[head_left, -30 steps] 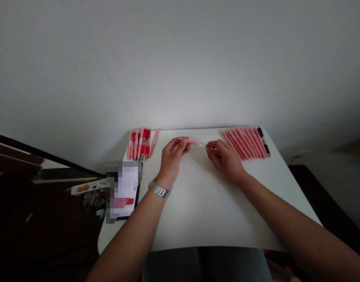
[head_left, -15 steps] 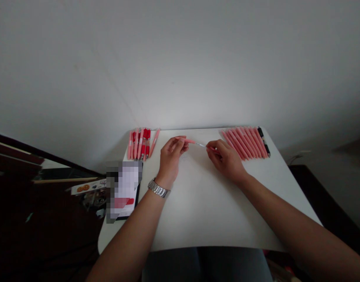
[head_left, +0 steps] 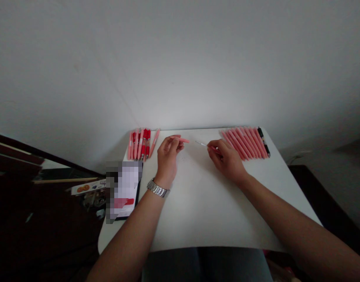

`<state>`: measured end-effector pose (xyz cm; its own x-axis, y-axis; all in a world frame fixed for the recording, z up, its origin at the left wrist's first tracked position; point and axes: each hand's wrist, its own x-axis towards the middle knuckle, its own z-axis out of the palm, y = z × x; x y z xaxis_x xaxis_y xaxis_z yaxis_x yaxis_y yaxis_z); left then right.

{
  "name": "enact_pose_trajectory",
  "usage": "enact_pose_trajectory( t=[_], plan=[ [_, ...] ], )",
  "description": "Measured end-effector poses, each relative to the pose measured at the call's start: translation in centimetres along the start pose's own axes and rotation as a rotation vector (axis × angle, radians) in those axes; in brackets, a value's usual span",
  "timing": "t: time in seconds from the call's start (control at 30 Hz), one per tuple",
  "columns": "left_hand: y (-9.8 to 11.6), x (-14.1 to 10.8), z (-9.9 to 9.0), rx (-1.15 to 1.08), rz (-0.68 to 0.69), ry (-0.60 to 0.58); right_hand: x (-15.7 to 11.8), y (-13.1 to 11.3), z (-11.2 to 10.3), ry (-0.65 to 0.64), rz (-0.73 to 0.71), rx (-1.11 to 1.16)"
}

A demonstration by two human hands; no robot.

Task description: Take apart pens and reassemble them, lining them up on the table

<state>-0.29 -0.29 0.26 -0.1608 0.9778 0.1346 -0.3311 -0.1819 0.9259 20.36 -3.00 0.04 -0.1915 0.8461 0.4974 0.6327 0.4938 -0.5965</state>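
Observation:
My left hand, with a metal watch at its wrist, pinches a pink pen barrel that points right. Across a small gap, my right hand is closed on the other pink pen part, mostly hidden by the fingers. From it a thin whitish refill sticks out to the left, its tip apart from the barrel. Both hands are above the white table. Close to my right hand lies a row of pink pens in clear wrapping.
A black pen ends the right row. At the back left lie several pink and red pens, with one pink pen slanted beside them. A phone, partly blurred, rests at the table's left edge. The wall stands behind.
The barrel in my left hand has moved left, off the refill, so a gap now shows between them. My right hand has barely moved.

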Motion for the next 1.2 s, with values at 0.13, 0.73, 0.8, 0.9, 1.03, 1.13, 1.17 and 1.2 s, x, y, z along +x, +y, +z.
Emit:
enact_pose_trajectory(
  t=[0.13, 0.73, 0.8, 0.9, 1.03, 1.13, 1.17, 1.2],
  plan=[
    [0.0, 0.0, -0.2, 0.103, 0.058, -0.022, 0.0, 0.0, 0.0, 0.016, 0.002, 0.000],
    [0.7, -0.1, -1.1, 0.639, 0.286, -0.103, 0.0, 0.1, 0.1, 0.034, 0.008, 0.000],
    [0.8, -0.1, -1.3, 0.726, 0.302, -0.125, 0.0, 0.1, 0.2, 0.030, 0.014, -0.004],
    [0.6, -0.1, -1.6, 0.840, 0.320, -0.166, 0.1, -0.1, 0.2, 0.028, 0.013, -0.006],
    [0.6, -0.2, -1.6, 0.895, 0.342, -0.176, 0.1, -0.1, 0.2, 0.029, 0.003, -0.010],
    [0.7, -0.2, -1.5, 0.902, 0.331, -0.192, 0.2, -0.2, 0.2, 0.029, 0.000, -0.013],
    [0.7, -0.2, -1.5, 0.904, 0.326, -0.198, 0.2, -0.2, 0.2, 0.027, 0.000, -0.015],
    [0.7, -0.2, -1.5, 0.906, 0.323, -0.203, 0.2, -0.2, 0.2, 0.027, 0.001, -0.016]
  ],
)
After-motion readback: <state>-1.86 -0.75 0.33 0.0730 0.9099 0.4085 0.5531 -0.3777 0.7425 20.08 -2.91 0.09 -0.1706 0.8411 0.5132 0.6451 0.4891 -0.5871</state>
